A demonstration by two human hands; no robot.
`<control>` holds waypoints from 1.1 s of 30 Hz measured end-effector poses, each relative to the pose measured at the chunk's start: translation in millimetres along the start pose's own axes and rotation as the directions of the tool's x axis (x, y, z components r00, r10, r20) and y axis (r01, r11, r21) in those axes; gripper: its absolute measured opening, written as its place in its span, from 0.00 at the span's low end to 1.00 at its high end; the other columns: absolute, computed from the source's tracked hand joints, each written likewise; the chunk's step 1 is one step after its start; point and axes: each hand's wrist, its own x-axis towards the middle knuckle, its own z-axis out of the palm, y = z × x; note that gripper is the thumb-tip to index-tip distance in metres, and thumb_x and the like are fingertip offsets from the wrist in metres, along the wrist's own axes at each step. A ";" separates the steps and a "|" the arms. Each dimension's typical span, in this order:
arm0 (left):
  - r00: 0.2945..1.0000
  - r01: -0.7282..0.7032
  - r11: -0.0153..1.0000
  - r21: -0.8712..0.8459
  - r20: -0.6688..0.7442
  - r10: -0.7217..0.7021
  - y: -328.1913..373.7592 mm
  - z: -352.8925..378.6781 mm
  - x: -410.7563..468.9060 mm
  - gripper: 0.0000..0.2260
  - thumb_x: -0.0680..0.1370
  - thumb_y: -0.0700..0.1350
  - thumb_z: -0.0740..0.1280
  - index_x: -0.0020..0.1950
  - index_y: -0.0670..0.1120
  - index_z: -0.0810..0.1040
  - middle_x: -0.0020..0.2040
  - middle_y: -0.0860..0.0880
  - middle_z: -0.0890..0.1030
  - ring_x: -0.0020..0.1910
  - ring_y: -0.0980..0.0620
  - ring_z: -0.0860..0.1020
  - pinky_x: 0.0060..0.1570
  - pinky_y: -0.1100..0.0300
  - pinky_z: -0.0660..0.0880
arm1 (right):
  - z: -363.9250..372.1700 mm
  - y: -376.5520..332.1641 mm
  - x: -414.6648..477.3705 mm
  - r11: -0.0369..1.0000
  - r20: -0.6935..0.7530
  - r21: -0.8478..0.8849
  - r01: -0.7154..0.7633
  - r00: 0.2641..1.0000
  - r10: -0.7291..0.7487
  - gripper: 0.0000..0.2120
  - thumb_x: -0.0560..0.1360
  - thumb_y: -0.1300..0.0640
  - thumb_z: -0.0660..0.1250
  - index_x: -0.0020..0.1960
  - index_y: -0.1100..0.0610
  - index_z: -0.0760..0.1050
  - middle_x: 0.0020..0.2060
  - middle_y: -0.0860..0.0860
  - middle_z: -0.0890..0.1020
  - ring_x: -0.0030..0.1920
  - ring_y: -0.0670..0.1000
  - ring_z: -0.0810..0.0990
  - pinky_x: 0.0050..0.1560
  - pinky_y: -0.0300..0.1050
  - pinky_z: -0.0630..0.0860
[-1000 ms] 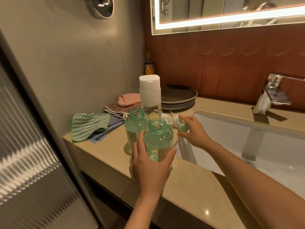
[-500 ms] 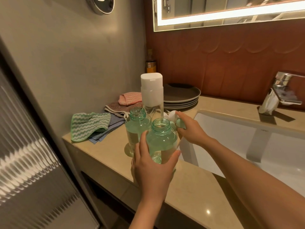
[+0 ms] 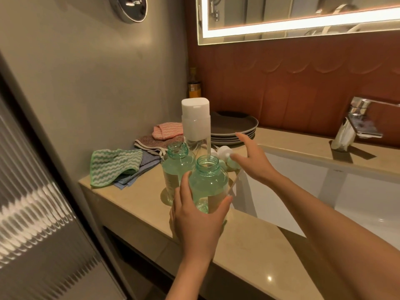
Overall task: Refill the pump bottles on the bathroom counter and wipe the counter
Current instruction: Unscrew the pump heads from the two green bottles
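Fingers and thumb of the left hand (image 3: 199, 217) curl round the lower body of the nearer translucent green plastic bottle (image 3: 208, 180), clasping it upright on the counter. The right hand (image 3: 253, 161) is spread loose with straight fingers and holds nothing; its fingertips are just beside the white and green pump heads (image 3: 224, 152) lying behind the bottle, though contact cannot be told.

Both green bottles have uncapped necks. The second green bottle (image 3: 177, 167) stands touching or just beside the held one, on its far left. Behind them rises a tall clear bottle with a white cap (image 3: 195, 124). How full any of them is cannot be told.

On the beige stone counter (image 3: 140, 204), from the left: a green-and-white striped cloth (image 3: 114, 165), a blue-grey cloth (image 3: 147, 163), a brown cloth (image 3: 151, 140) with a pink striped cloth (image 3: 167, 129) on top, then a stack of dark round plates (image 3: 233, 126). Further right come the white sink basin (image 3: 324, 191) and a chrome faucet (image 3: 363, 122), below a lit mirror (image 3: 303, 18) on a reddish-brown wall.
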 end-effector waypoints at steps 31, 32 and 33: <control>0.991 0.071 0.993 0.096 0.102 -0.081 2.6 -9.5 -1.0 0.43 0.64 0.63 0.73 0.74 0.57 0.57 0.70 0.56 0.66 0.69 0.52 0.65 0.67 0.51 0.64 | 32.8 -69.3 16.8 0.936 -0.103 0.345 0.072 0.994 -0.039 0.26 0.63 0.54 0.79 0.57 0.56 0.72 0.50 0.50 0.79 0.49 0.48 0.79 0.45 0.38 0.78; 0.991 0.076 0.992 0.102 0.107 -0.087 2.9 -9.9 -0.8 0.44 0.64 0.63 0.73 0.74 0.56 0.57 0.70 0.56 0.66 0.69 0.52 0.65 0.68 0.51 0.64 | 26.9 -71.1 15.8 0.934 -0.116 0.347 0.084 0.992 -0.046 0.26 0.64 0.53 0.78 0.57 0.56 0.72 0.50 0.51 0.80 0.49 0.48 0.79 0.46 0.39 0.79; 0.989 0.081 0.991 0.111 0.112 -0.093 2.0 -9.9 -0.3 0.44 0.64 0.63 0.73 0.74 0.55 0.56 0.71 0.56 0.65 0.69 0.52 0.65 0.68 0.51 0.63 | 21.8 -72.7 15.8 0.931 -0.128 0.353 0.092 0.990 -0.050 0.26 0.64 0.53 0.78 0.57 0.56 0.73 0.50 0.51 0.80 0.49 0.47 0.79 0.45 0.39 0.78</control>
